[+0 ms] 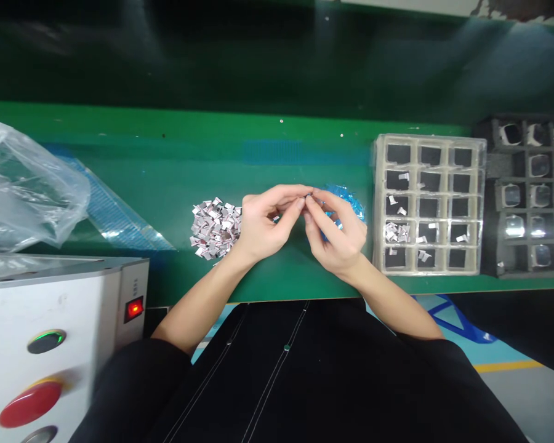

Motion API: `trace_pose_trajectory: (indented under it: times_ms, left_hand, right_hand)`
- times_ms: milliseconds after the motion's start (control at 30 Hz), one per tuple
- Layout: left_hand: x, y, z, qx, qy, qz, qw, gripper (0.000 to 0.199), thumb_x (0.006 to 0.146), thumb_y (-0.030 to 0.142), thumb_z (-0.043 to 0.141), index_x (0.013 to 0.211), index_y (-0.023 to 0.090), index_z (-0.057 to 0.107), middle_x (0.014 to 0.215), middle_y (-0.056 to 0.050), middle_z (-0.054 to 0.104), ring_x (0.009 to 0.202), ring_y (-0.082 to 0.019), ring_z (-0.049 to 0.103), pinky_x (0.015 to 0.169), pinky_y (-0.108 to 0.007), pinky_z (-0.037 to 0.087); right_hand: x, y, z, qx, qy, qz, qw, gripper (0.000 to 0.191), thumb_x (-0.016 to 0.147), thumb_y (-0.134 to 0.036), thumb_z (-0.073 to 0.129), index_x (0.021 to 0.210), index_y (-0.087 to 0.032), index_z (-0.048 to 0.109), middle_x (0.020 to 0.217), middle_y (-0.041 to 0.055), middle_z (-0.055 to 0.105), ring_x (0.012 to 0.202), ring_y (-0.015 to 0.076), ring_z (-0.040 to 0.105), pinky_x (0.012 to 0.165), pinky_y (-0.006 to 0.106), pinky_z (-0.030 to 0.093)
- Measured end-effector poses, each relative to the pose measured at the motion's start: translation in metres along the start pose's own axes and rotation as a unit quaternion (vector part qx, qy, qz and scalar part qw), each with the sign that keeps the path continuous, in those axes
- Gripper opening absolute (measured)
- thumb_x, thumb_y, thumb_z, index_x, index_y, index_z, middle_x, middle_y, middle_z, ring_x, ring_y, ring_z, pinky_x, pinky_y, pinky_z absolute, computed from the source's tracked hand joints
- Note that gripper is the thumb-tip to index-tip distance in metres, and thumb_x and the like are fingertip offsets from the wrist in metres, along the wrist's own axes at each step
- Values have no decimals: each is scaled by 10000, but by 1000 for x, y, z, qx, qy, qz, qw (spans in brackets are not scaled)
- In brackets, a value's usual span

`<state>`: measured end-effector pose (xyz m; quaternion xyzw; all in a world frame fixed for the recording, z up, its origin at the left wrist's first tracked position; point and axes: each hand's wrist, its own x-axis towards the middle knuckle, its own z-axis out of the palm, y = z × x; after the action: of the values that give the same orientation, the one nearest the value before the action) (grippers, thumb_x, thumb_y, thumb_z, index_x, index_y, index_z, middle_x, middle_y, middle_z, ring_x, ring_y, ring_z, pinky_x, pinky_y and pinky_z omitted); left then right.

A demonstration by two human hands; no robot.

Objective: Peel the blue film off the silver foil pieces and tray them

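Pinching: from where I stood, the left hand (265, 221) and the right hand (339, 237) met at their tips over the green bench (175, 184).
Tiny dark piece (308, 195): it sat where the two hands came together, mostly hidden and too small for me to make out.
Left hand: thumb and forefinger were pressed together on the tiny dark piece.
Right hand: thumb and forefinger gripped it from the other side.
Silvery pieces (215, 231): they lay in a loose heap just beside the left hand.
Blue scraps (348, 197): a shiny pile lay behind the right hand, partly covered by it.
Clear tray (377, 203): it rested near the right hand, three compartments across and five deep; similar pieces lay in several.
Dark foam tray (498, 166): it stood just beyond, glossy squarish items in its slots.
Far left: a crumpled plastic bag (32, 184) lay against a blue strip (124, 212).
Near left: a white machine (83, 320) showed a glowing red switch (134, 309) and a red dome button (30, 404).
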<state>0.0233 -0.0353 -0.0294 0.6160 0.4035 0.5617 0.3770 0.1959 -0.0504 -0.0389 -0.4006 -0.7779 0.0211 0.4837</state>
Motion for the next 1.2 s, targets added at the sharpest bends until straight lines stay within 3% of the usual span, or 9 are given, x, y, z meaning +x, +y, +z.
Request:
trace_pose_trajectory:
  times_ms: [133, 333, 633, 867, 1067, 1200]
  left_hand:
    - [0, 0, 0, 11, -1, -4, 1000, 220, 1042, 341, 725, 1203, 217, 808, 1096, -61, 840, 940, -173, 828, 821, -231, 700]
    - [1, 1, 1, 18, -20, 4, 1000, 273, 1047, 327, 714, 1294, 228, 779, 1119, -46, 840, 968, -178, 830, 860, -243, 707]
    - [0, 1, 2, 56, -36, 43, 997, 237, 1053, 241, 683, 1262, 210, 793, 1141, -37, 837, 851, -146, 827, 829, -218, 699]
    - [0, 0, 2, 62, -23, 49, 997, 252, 1024, 196, 711, 1259, 219, 800, 1142, -27, 838, 896, -145, 828, 854, -209, 694]
    - [-1, -4, 1, 51, -20, 36, 998, 239, 1034, 273, 715, 1254, 239, 801, 1156, -30, 835, 925, -168, 832, 858, -238, 706]
    - [-1, -8, 3, 34, -4, -17, 999, 345, 1077, 419, 661, 1370, 245, 718, 1119, -40, 836, 953, -196, 834, 871, -291, 721]
  right_hand:
    - [-1, 0, 1, -6, -5, 5, 1000, 349, 1080, -161, 618, 1407, -229, 719, 1358, 128, 724, 1063, 257, 770, 802, 389, 712]
    - [10, -1, -3, 16, 36, 7, 999, 293, 1064, -128, 654, 1340, -201, 720, 1220, 107, 784, 1050, 244, 790, 894, 392, 710]
    - [11, 2, -4, -8, 37, -7, 999, 201, 1036, -65, 669, 1178, -188, 742, 1131, 90, 809, 1002, 227, 804, 856, 351, 693]
    - [12, 0, -3, 8, 24, 6, 1000, 142, 1046, -95, 659, 1135, -181, 729, 1155, 108, 792, 1020, 221, 795, 880, 351, 700]
    - [11, -3, -3, 28, 16, 23, 999, 130, 1054, -114, 632, 1122, -201, 700, 1176, 104, 788, 1044, 232, 791, 895, 373, 697]
    - [12, -4, -6, 35, -29, 88, 995, 118, 1094, -205, 535, 1121, -221, 649, 1261, 128, 756, 1165, 278, 754, 913, 448, 680]
